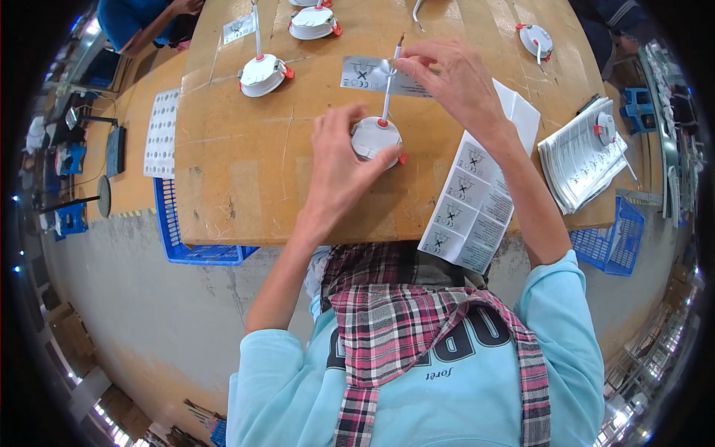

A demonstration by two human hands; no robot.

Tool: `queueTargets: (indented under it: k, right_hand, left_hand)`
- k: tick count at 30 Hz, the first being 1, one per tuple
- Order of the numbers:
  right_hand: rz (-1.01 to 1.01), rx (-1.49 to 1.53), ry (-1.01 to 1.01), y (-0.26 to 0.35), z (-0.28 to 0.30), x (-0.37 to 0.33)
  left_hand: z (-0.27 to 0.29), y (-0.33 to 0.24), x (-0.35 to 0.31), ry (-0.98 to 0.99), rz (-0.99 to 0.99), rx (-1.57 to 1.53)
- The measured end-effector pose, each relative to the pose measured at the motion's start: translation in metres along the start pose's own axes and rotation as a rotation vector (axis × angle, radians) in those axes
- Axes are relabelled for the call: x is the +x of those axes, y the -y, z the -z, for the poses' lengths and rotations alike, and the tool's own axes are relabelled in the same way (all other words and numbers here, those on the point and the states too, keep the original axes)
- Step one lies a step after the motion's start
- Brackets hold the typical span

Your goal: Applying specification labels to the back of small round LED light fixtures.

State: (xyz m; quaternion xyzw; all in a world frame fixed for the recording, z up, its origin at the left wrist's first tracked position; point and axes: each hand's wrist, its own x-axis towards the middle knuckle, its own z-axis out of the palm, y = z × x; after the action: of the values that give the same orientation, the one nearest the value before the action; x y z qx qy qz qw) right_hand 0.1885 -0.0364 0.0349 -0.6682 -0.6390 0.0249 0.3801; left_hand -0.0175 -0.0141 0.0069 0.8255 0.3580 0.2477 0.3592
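- Head view, nearest: plaid apron over light-blue shirt.
- Label sheet on the tabletop, near end jutting past the edge, partly beneath the right forearm.
- Blue crates low at either side: left crate, right crate.
- Left hand grasping the lamp, fingers to its left, thumb across its near right rim. Lamp round, white, on the tabletop in front of the wearer; red clip at right.
- Cable runs from a red fitting on the lamp toward the far side, bare wire at its tip.
- Right hand pinching the silver label between thumb and fingertips, close against the cable. Label spreads to both sides of the cable; cannot tell whether it is stuck round.
- Right: booklet stack, small lamp on top.
- Left edge: white perforated tray.
- Farther out: clipped lamp, its cable upright beside a second label; far lamp; far-right lamp.
- Farthest, upper left: co-worker in blue.
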Motion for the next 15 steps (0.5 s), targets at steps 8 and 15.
queueTargets:
  k: [8,15]
  right_hand:
    - [-0.146,0.251,0.221,-0.006,-0.001,0.007]
    - [-0.472,0.405,0.351,-0.012,0.011,0.003]
  left_hand:
    - [-0.008,-0.003,-0.006,0.011,-0.105,0.06]
    - [-0.02,-0.006,-0.008,-0.054,-0.111,0.081]
